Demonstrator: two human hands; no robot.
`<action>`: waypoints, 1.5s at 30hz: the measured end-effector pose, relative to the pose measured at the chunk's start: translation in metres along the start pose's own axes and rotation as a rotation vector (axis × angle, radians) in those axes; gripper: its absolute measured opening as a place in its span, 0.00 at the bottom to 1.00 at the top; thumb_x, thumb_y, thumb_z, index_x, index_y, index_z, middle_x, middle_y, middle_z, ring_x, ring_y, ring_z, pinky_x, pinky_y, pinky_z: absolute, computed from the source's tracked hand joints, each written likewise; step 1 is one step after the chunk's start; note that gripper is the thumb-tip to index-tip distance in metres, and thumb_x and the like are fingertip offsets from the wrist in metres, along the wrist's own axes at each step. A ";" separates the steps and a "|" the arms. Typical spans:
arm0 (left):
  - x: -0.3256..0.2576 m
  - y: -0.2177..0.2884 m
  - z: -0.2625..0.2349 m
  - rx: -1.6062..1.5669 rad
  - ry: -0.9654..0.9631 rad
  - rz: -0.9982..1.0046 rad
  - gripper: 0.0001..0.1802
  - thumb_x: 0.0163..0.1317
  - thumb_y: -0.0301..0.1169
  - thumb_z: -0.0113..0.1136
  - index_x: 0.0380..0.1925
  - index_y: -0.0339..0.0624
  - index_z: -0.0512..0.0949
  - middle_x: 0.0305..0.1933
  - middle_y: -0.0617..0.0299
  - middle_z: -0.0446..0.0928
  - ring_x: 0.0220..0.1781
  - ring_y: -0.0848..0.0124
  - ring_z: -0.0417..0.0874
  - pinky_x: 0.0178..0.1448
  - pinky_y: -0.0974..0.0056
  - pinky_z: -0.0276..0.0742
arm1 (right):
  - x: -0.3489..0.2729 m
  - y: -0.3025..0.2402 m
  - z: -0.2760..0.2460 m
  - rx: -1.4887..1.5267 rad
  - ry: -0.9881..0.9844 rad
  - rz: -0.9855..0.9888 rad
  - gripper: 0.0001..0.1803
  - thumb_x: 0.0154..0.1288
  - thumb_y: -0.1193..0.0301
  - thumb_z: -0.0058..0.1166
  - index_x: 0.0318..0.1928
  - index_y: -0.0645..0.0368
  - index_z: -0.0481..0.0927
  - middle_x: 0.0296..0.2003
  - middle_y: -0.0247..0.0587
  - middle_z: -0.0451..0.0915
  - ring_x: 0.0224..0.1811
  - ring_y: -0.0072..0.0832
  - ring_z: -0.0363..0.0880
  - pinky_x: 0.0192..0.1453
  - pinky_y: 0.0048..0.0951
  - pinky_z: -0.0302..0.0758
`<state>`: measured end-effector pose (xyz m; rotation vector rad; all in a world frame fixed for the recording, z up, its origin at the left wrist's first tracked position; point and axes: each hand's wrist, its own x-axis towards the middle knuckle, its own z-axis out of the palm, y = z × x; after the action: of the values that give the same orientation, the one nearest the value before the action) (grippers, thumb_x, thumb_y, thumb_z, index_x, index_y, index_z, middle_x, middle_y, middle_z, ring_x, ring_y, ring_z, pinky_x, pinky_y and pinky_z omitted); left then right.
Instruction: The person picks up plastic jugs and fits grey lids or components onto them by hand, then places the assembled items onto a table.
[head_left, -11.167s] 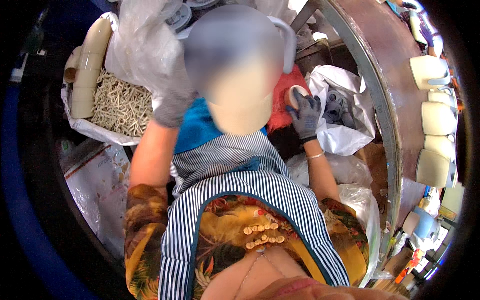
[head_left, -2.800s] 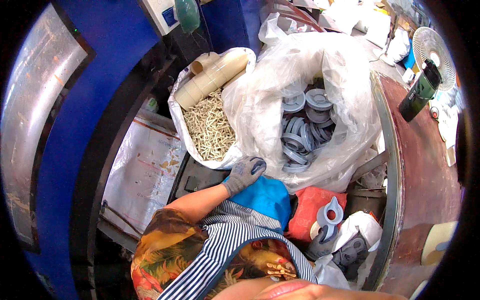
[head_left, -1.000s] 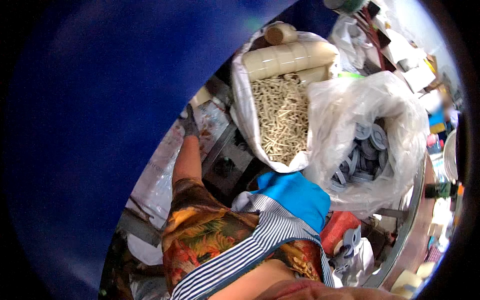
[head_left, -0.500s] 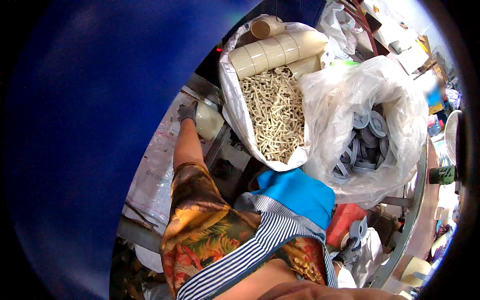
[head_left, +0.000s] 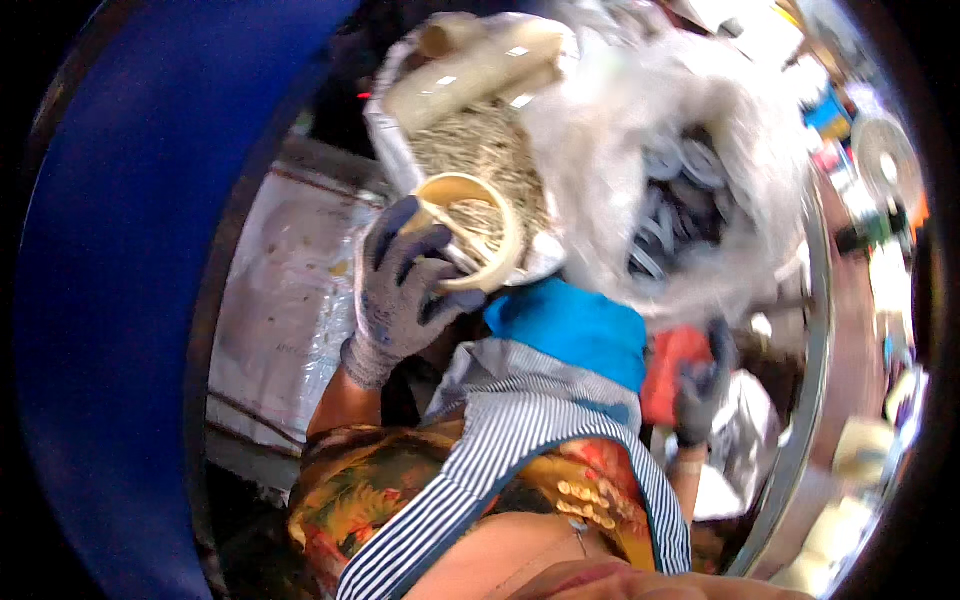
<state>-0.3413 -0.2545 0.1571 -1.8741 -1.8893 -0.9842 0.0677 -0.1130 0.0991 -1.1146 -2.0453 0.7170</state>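
Note:
My left hand (head_left: 405, 285), in a grey knitted glove with dark fingers, grips a cream plastic cylinder (head_left: 510, 235) by its near left side. Its round open rim faces up, and a thin bar crosses the opening. I hold it above the near edge of a white sack (head_left: 395, 140) filled with small cream rods (head_left: 465, 145). My right hand (head_left: 697, 400), also gloved, is low on the right beside a red object (head_left: 665, 375). Motion smears its fingers, so whether it holds anything is unclear.
More cream cylinders (head_left: 480, 75) lie atop the rods. Right of them a clear plastic bag (head_left: 585, 150) holds several grey round parts (head_left: 705, 165). A blue panel (head_left: 120, 300) rises on my left, and a metal-edged table (head_left: 850, 350) curves along the right, near a fan (head_left: 885, 155).
My left hand has come back from the far left and now has the cream cylinder over the sack. My right hand has moved up beside the red object. The view has shifted.

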 end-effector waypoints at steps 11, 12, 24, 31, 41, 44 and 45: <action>0.025 0.066 0.117 -0.396 -0.245 0.452 0.27 0.54 0.46 0.62 0.53 0.46 0.78 0.57 0.55 0.73 0.61 0.51 0.71 0.69 0.41 0.62 | 0.037 -0.019 0.095 0.223 -0.289 -0.194 0.69 0.33 0.51 0.79 0.71 0.67 0.51 0.67 0.57 0.61 0.70 0.49 0.60 0.73 0.42 0.56; 0.027 0.070 0.125 -0.372 -0.253 0.454 0.26 0.53 0.46 0.62 0.51 0.45 0.79 0.54 0.55 0.74 0.58 0.52 0.73 0.68 0.43 0.64 | 0.031 -0.012 0.099 0.268 -0.281 -0.141 0.69 0.33 0.51 0.79 0.71 0.66 0.51 0.67 0.57 0.61 0.69 0.49 0.61 0.73 0.42 0.55; 0.076 0.050 0.144 -0.915 -0.580 0.106 0.13 0.59 0.43 0.59 0.33 0.46 0.75 0.30 0.62 0.71 0.32 0.66 0.74 0.38 0.62 0.69 | 0.028 -0.007 0.097 0.309 -0.319 -0.061 0.67 0.34 0.51 0.79 0.71 0.63 0.53 0.67 0.57 0.61 0.71 0.49 0.59 0.74 0.45 0.54; 0.073 -0.012 0.190 -2.051 -0.303 -1.106 0.20 0.70 0.49 0.48 0.35 0.43 0.73 0.26 0.67 0.68 0.26 0.73 0.69 0.30 0.68 0.67 | 0.027 0.000 0.094 0.416 -0.368 -0.001 0.68 0.32 0.51 0.80 0.71 0.64 0.53 0.68 0.53 0.61 0.72 0.44 0.58 0.75 0.42 0.53; 0.066 0.035 0.215 -2.033 -0.901 -0.566 0.29 0.73 0.45 0.45 0.65 0.35 0.64 0.64 0.48 0.70 0.67 0.64 0.68 0.71 0.61 0.60 | 0.062 0.033 0.102 1.083 -0.488 0.122 0.64 0.34 0.66 0.80 0.72 0.63 0.54 0.69 0.38 0.62 0.70 0.26 0.59 0.74 0.33 0.54; 0.033 0.046 0.223 -1.463 -0.822 -0.152 0.19 0.70 0.33 0.47 0.56 0.35 0.70 0.60 0.50 0.73 0.61 0.62 0.75 0.66 0.59 0.69 | 0.024 0.036 0.047 0.357 -0.294 0.047 0.48 0.46 0.62 0.74 0.66 0.63 0.64 0.61 0.47 0.71 0.64 0.37 0.68 0.69 0.36 0.61; 0.028 0.048 0.221 -1.441 -0.839 -0.158 0.16 0.68 0.29 0.49 0.54 0.36 0.71 0.58 0.50 0.74 0.60 0.62 0.76 0.64 0.59 0.71 | 0.005 0.035 0.024 0.155 -0.139 0.107 0.44 0.50 0.60 0.71 0.64 0.64 0.66 0.60 0.49 0.72 0.64 0.38 0.68 0.68 0.37 0.63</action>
<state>-0.2433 -0.0942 0.0283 -3.3306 -1.7525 -2.2620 0.0645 -0.0955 0.0603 -1.1174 -2.0166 1.0144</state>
